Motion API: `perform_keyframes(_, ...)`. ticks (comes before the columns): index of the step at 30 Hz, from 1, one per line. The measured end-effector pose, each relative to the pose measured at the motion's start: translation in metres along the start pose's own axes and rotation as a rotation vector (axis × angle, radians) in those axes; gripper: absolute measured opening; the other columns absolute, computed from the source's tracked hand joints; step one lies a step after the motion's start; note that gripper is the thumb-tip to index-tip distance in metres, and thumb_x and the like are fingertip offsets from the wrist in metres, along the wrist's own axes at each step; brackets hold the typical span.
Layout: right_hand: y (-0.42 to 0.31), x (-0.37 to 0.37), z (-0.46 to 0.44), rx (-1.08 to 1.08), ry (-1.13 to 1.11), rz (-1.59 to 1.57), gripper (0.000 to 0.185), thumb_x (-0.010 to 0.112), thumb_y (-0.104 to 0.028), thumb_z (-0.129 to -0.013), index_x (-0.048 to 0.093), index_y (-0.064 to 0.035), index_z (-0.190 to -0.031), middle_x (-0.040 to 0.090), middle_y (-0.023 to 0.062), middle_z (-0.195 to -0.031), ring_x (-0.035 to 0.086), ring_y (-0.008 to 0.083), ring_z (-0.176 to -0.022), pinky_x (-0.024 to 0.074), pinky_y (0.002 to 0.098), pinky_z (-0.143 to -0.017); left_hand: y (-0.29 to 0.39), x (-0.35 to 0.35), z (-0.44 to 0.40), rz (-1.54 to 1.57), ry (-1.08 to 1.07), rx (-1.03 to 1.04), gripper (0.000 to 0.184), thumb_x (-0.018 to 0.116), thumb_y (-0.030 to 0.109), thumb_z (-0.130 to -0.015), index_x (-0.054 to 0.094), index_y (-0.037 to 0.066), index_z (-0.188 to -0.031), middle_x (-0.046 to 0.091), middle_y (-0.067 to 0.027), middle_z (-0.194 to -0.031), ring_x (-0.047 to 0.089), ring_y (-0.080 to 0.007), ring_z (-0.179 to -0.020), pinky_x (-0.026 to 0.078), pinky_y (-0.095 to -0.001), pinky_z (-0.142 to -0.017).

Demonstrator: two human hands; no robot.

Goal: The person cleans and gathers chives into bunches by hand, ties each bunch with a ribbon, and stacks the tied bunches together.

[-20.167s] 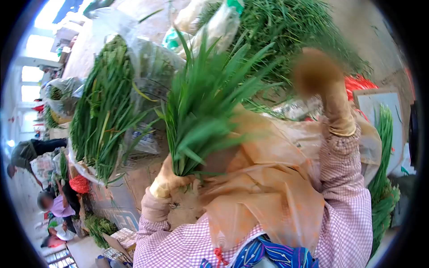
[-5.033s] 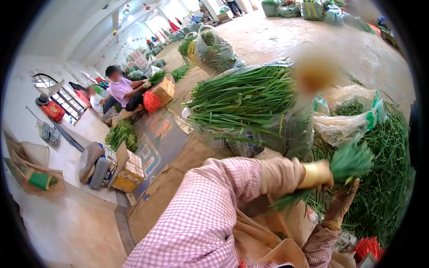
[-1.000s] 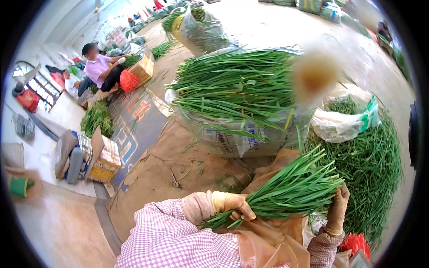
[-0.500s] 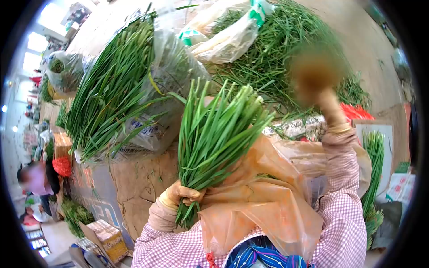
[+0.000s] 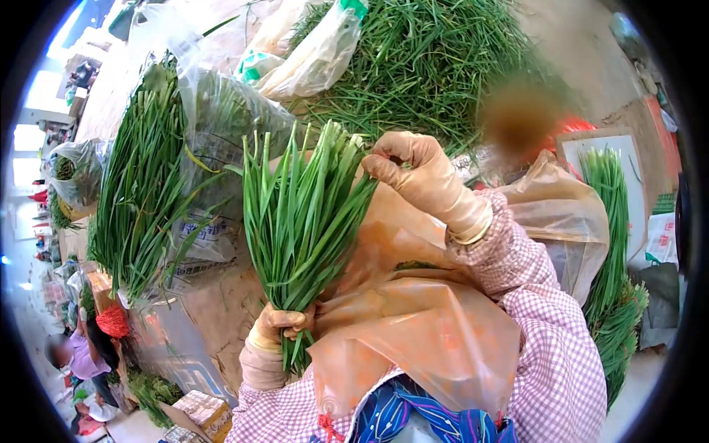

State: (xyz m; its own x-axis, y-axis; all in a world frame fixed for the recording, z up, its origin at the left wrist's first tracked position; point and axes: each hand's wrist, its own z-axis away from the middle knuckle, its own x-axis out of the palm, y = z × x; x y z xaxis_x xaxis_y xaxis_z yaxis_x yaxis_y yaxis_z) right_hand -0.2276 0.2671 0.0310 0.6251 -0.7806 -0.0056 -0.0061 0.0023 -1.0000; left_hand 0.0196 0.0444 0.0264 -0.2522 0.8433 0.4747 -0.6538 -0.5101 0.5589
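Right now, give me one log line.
tan-gloved left hand: gripping green leafy bundle | tan-gloved right hand: at bundle's upper edge | loose green pile: beyond

We see bright white light at the windows (image 5: 28, 138) on the left. A round brown smudge (image 5: 526, 118) near the top right is blurry. Things bend near the edges, and the corners are black. The leaves (image 5: 303, 214) look clear, and the apron (image 5: 428, 325) shines a little.
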Motion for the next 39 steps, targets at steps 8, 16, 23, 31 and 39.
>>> perform_keyframes(8, 0.034, -0.102, -0.035, -0.056, 1.011, -0.437, 0.011, 0.064, -0.016, -0.087, 0.066, -0.0053, -0.085, 0.066, 0.0047, -0.069, 0.06, 0.0127, -0.056, 0.0502, 0.0263, -0.056, 0.0, -0.001, 0.0, 0.137, -0.102, -0.021, 0.062, 0.073, 0.014, -0.065, 0.053, 0.001, -0.123, 0.044, -0.0043, -0.053, 0.033, -0.0088, -0.036, 0.023, -0.0217, -0.035)
perform_keyframes(16, -0.001, -0.021, -0.013, 0.226, -0.088, -0.197, 0.028, 0.065, -0.033, -0.087, 0.062, -0.0089, -0.101, 0.062, 0.0013, -0.086, 0.057, 0.0083, -0.065, 0.0463, 0.0234, -0.057, 0.008, 0.011, 0.002, 0.137, -0.059, -0.026, 0.061, 0.07, 0.014, -0.065, 0.052, 0.0, -0.122, 0.044, -0.0043, -0.053, 0.034, -0.0086, -0.036, 0.025, -0.0219, -0.036)
perform_keyframes(23, 0.008, -0.025, -0.012, 0.252, -0.147, -0.153, 0.014, 0.063, -0.022, -0.088, 0.062, -0.0077, -0.088, 0.053, -0.0045, -0.058, 0.047, 0.0044, -0.051, 0.0385, 0.0211, -0.044, 0.0, -0.004, 0.0, 0.122, -0.117, 0.008, 0.064, 0.072, 0.013, -0.066, 0.049, 0.001, -0.125, 0.046, -0.005, -0.054, 0.034, -0.009, -0.036, 0.027, -0.0229, -0.037)
perform_keyframes(31, 0.071, -0.127, -0.023, 0.112, 0.53, -0.396, 0.017, 0.063, -0.02, -0.089, 0.061, -0.0035, -0.094, 0.061, 0.0036, -0.064, 0.058, 0.0103, -0.049, 0.0495, 0.0207, -0.045, 0.009, 0.006, 0.002, -0.055, 0.086, -0.076, 0.073, 0.071, 0.01, -0.055, 0.05, -0.002, -0.124, 0.051, -0.0052, -0.058, 0.036, -0.0102, -0.036, 0.024, -0.0222, -0.034)
perform_keyframes(39, 0.013, -0.023, -0.019, 0.286, -0.224, -0.265, 0.032, 0.062, -0.025, -0.089, 0.056, -0.0075, -0.116, 0.062, 0.0028, -0.087, 0.055, 0.0097, -0.065, 0.0447, 0.0228, -0.057, 0.01, 0.006, 0.0, 0.017, 0.059, -0.101, 0.072, 0.071, 0.007, -0.058, 0.049, -0.002, -0.125, 0.057, -0.0088, -0.072, 0.039, -0.0092, -0.041, 0.025, -0.021, -0.035)
